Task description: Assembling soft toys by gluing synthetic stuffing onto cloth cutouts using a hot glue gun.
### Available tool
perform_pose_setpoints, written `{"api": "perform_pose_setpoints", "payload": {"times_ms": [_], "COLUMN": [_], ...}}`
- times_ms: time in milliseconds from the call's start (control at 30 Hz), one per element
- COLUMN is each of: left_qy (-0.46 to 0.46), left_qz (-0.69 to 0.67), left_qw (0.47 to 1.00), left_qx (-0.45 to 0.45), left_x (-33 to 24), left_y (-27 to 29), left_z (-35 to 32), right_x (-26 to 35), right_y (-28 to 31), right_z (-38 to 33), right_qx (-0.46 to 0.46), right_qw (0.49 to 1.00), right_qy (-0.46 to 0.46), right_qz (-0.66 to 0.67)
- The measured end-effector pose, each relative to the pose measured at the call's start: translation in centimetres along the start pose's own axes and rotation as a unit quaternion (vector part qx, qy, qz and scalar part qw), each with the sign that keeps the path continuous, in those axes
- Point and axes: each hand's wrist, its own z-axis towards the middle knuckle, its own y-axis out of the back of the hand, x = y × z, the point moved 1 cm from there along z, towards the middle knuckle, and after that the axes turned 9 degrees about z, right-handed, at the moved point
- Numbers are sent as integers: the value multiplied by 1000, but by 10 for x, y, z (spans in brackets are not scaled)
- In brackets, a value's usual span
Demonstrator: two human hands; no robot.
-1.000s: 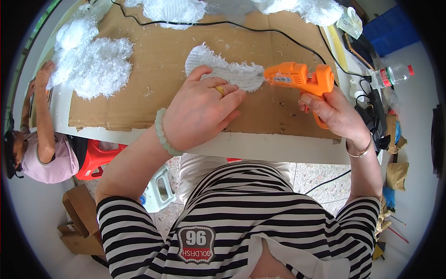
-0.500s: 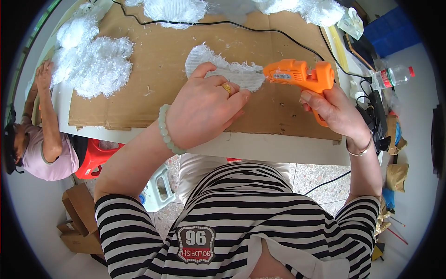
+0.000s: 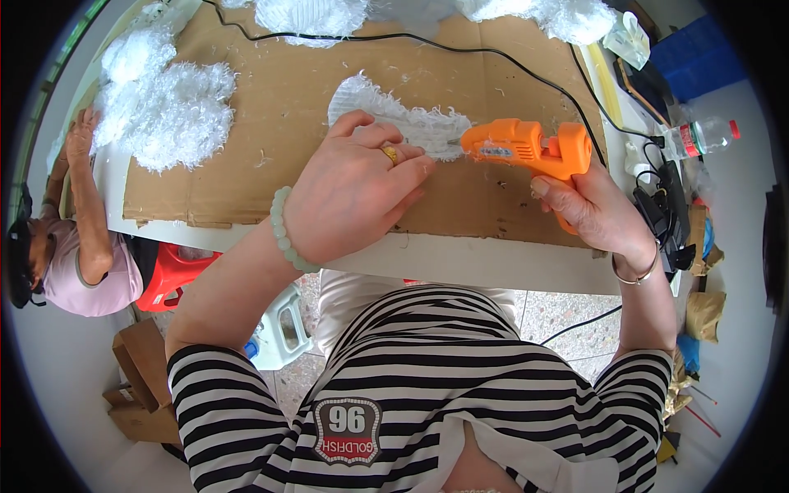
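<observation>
A white fringed fabric piece lies on the cardboard, its ribbed backing showing. My left hand bends over its near side and grips it, with the fingertips partly hidden beneath the hand. An orange glue gun is in my right hand, with the fingers wrapped round its handle. The gun's nozzle points left and meets the right part of the fabric piece. Whether glue is coming out is too small to tell.
Shaggy white pieces lie at the left and along the far edge of the cardboard sheet. A black cord crosses the far side. At the right lies a plastic bottle. Another person sits at the left.
The glue gun has dipped slightly, and its nozzle has moved left and down along the fabric piece. My left hand has shifted a little to the left.
</observation>
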Motion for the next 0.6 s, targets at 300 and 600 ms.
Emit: {"api": "perform_pose_setpoints", "payload": {"times_ms": [300,600], "left_qy": [29,34], "left_qz": [-39,-59], "left_qw": [999,998], "left_qx": [0,-5], "left_x": [7,11], "left_y": [0,2], "left_z": [-3,-3], "right_x": [3,3], "right_y": [0,1], "right_z": [4,2], "right_qx": [47,34], "right_qw": [998,999], "right_qy": [26,20], "right_qz": [-31,-28]}}
